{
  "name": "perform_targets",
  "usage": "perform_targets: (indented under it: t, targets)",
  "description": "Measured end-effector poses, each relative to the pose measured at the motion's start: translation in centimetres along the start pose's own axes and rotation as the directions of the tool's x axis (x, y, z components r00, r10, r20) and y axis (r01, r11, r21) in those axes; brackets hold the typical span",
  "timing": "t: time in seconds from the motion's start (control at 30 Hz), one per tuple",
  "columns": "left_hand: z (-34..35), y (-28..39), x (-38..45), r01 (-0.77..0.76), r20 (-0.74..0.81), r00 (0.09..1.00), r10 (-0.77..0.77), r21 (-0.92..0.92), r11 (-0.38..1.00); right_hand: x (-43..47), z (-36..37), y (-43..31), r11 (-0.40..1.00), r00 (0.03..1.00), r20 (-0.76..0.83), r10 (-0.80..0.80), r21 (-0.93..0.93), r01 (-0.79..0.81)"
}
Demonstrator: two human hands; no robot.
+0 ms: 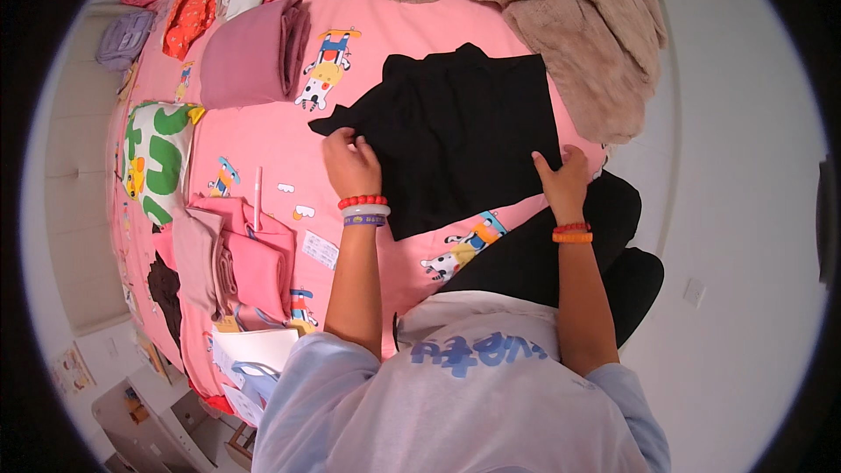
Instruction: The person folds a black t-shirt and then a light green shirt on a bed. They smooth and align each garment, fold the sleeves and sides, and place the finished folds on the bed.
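Note:
A black cloth garment (460, 131) lies partly spread on a pink patterned bedsheet (256, 135), its upper and left edges uneven. My left hand (353, 167) is at the garment's left side, fingers curled against its edge near a pointed corner; how firmly they grip is hard to see. At the right edge, near the lower right corner, my right hand (564, 177) has its thumb on the cloth and the other fingers partly hidden. Bracelets circle both wrists. My black-clad legs are beside the garment's lower right.
A folded mauve cloth (246, 59) lies upper left, a brown fleece blanket (585, 33) upper right. Folded pink clothes (263, 263), a pink pen (257, 197) and a white printed tag (320, 249) are at left. Beyond them sits a green-and-white pillow (158, 157). The bed's edge runs along the right.

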State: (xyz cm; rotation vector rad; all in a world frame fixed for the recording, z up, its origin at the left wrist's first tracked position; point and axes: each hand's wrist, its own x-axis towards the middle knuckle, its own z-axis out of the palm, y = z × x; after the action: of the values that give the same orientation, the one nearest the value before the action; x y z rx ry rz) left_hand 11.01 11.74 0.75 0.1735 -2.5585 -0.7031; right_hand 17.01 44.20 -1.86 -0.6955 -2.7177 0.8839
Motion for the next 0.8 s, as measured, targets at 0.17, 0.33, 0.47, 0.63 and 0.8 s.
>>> perform_targets:
  t: [0.17, 0.33, 0.47, 0.63, 0.8]
  targets:
    - [-0.4, -3.9, 2.7, 0.302, -0.055, 0.947, -0.317, -0.192, 0.934, -4.5, -1.0, -5.9, 0.928, 0.973, 0.152, -0.175, 0.356, 0.111]
    - [1.6, -6.3, 5.0, 0.325, 0.228, 0.938, -0.263, -0.307, 0.894, -9.5, 2.8, -9.7, 0.96, 0.92, 0.275, -0.281, 0.093, 0.266]
    - [3.5, -4.6, 7.8, 0.112, 0.048, 0.994, -0.103, -0.277, 0.954, -8.3, 5.1, -6.5, 0.939, 0.904, 0.303, -0.302, 0.257, 0.228]
    - [5.6, -3.1, 9.2, 0.135, 0.078, 0.988, -0.135, 0.012, 0.991, -9.0, 4.6, -5.8, 0.93, 0.912, 0.398, -0.1, 0.362, -0.056]
    - [3.7, -2.7, 6.1, 0.193, -0.166, 0.951, -0.263, -0.347, 0.918, -8.7, 4.7, -5.6, 0.92, 0.901, 0.432, -0.038, 0.368, -0.137]
